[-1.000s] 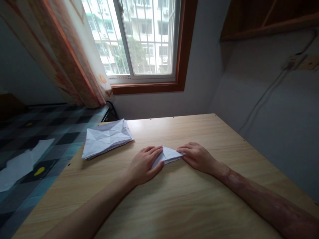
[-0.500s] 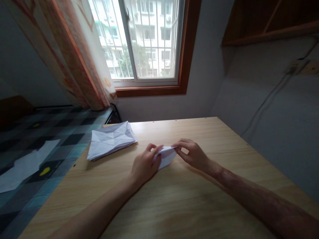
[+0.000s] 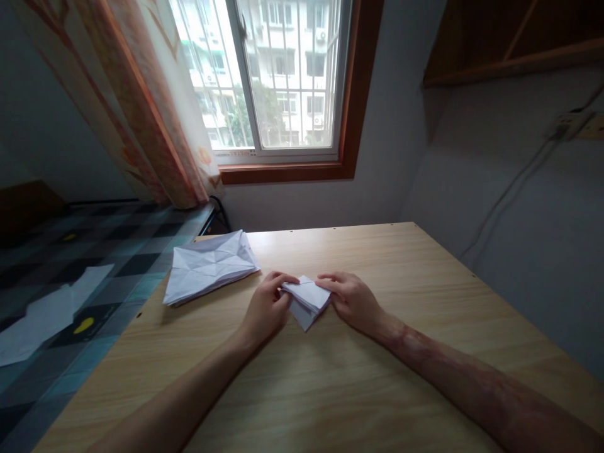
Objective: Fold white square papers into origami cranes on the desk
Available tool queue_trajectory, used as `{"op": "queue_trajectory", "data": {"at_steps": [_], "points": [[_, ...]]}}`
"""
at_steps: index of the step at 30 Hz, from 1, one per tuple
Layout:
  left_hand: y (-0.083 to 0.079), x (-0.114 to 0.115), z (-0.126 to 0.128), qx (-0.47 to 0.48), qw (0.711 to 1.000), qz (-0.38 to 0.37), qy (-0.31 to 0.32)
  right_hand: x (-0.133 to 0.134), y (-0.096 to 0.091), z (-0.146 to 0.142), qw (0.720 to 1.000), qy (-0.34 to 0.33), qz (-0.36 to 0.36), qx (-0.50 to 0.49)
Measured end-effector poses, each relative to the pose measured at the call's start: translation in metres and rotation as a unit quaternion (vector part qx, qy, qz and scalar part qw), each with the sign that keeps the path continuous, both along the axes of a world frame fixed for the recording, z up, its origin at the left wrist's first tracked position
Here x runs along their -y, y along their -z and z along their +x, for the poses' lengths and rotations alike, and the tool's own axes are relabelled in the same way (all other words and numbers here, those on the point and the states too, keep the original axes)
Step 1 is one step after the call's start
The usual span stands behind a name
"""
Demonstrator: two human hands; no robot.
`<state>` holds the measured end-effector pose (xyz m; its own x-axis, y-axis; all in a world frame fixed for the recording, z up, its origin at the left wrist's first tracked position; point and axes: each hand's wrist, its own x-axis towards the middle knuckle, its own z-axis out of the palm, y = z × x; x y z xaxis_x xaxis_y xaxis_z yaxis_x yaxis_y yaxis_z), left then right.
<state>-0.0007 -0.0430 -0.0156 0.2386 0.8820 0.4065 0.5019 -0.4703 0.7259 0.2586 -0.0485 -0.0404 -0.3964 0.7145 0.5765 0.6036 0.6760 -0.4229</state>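
A small piece of folded white paper is held between my two hands over the middle of the wooden table. It has several layers, and one pointed corner faces me. My left hand pinches its left side, thumb and fingers closed on the edge. On the opposite side my right hand grips the right edge, with fingertips lying over the top layer. The thumbs and lower fingers are partly hidden.
A stack of creased white paper lies at the table's back left. The wooden table meets a bed with a checked cover on the left, where loose white sheets lie. A window and walls stand behind.
The folded paper has turned and tilted, so its layered top and near point now show. My right hand has shifted slightly left and down its right edge; my left hand moved slightly left.
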Motion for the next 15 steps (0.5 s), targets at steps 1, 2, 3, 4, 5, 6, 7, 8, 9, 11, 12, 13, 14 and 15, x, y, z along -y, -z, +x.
{"op": "queue_trajectory", "data": {"at_steps": [1,2,3,4,5,6,7,8,9,11,12,13,14,15], "points": [[0.0,-0.001,-0.001,-0.008,1.0,0.004,0.008,0.0,0.0,0.002,1.0,0.005,0.009,0.014],[0.0,-0.001,-0.001,-0.016,1.0,0.01,0.017,-0.001,-0.001,0.003,0.999,0.008,0.018,0.027],[0.0,-0.001,-0.002,-0.027,0.999,0.019,0.028,-0.001,-0.002,0.004,0.999,0.008,0.026,0.041],[-0.001,-0.002,-0.002,-0.044,0.998,0.032,0.04,0.0,-0.003,0.005,0.998,0.003,0.033,0.056],[-0.002,-0.002,-0.003,-0.067,0.995,0.047,0.055,0.001,-0.004,0.005,0.997,-0.004,0.037,0.072],[-0.003,-0.002,-0.004,-0.094,0.991,0.061,0.071,0.002,-0.005,0.004,0.995,-0.014,0.04,0.089],[-0.005,-0.001,-0.004,-0.123,0.986,0.073,0.087,0.003,-0.007,0.004,0.993,-0.025,0.039,0.104],[-0.006,0.0,-0.005,-0.15,0.98,0.083,0.103,0.004,-0.008,0.004,0.992,-0.036,0.036,0.116],[-0.008,0.001,-0.006,-0.173,0.974,0.092,0.116,0.005,-0.01,0.003,0.991,-0.045,0.031,0.124],[-0.01,0.004,-0.007,-0.209,0.962,0.109,0.138,0.008,-0.013,0.003,0.99,-0.057,0.021,0.13],[-0.01,0.006,-0.007,-0.223,0.957,0.12,0.145,0.009,-0.015,0.003,0.989,-0.064,0.017,0.133],[-0.011,0.007,-0.007,-0.232,0.952,0.132,0.149,0.01,-0.016,0.004,0.988,-0.074,0.015,0.136],[-0.011,0.009,-0.007,-0.237,0.949,0.141,0.151,0.011,-0.018,0.004,0.987,-0.084,0.014,0.138],[-0.011,0.01,-0.007,-0.24,0.948,0.147,0.15,0.011,-0.019,0.005,0.986,-0.094,0.014,0.139]]}}
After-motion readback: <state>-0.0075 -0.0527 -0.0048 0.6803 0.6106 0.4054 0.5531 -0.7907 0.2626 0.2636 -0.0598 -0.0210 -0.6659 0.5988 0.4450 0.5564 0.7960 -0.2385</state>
